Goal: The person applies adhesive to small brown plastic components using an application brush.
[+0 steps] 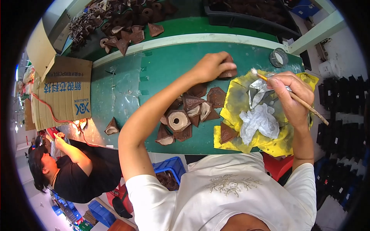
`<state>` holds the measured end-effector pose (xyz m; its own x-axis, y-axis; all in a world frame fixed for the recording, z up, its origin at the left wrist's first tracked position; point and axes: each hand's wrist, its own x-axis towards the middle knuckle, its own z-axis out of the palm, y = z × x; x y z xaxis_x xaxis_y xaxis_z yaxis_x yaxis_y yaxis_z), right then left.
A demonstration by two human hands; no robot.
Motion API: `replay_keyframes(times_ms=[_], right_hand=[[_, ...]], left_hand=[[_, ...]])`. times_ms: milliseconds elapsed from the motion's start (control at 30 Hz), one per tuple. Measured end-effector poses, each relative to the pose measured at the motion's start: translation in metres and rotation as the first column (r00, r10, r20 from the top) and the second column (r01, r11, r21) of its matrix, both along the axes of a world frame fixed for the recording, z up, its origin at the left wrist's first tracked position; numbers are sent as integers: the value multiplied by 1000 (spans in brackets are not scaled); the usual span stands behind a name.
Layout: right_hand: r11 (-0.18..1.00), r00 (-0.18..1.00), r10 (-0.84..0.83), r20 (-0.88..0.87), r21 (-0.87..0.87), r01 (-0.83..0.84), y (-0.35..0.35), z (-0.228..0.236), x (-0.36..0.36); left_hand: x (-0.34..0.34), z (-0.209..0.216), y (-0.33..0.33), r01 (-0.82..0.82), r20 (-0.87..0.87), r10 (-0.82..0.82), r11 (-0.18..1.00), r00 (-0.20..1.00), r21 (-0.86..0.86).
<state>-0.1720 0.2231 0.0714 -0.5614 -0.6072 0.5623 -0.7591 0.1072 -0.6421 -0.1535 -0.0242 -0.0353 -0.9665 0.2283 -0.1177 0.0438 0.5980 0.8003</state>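
Observation:
My left hand (214, 67) reaches over the far part of the green table, its fingers closed on a dark brown moulded piece (229, 73), mostly hidden beneath them. In my right hand (293, 91) is a slim paintbrush (310, 108), its pale bristle tip pointing left toward the left hand. Below the right hand lies a stained yellow cloth (231, 99) with crumpled white tissue (259, 124) on it. One brown piece (227, 133) rests on the cloth's left edge. Several similar pieces, some showing pale insides, form a pile (179, 121) under my left forearm.
A small round jar (278, 57) stands at the far right of the green table (154, 85). More brown pieces (133, 34) are heaped on the shelf beyond. A black crate (250, 22) sits there too. A cardboard box (63, 88) and another person (73, 169) are at left.

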Motion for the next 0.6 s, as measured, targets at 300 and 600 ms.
replay_keyframes(times_ms=[300,600], right_hand=[[987,990,138,20,-86,-136,-29,-3,5],[960,962,208,-175,-152,-236,-68,5,20]], left_hand=[[85,48,25,-429,489,197,-281,850,859],[102,54,53,-360,424,198,-292,884,886]])
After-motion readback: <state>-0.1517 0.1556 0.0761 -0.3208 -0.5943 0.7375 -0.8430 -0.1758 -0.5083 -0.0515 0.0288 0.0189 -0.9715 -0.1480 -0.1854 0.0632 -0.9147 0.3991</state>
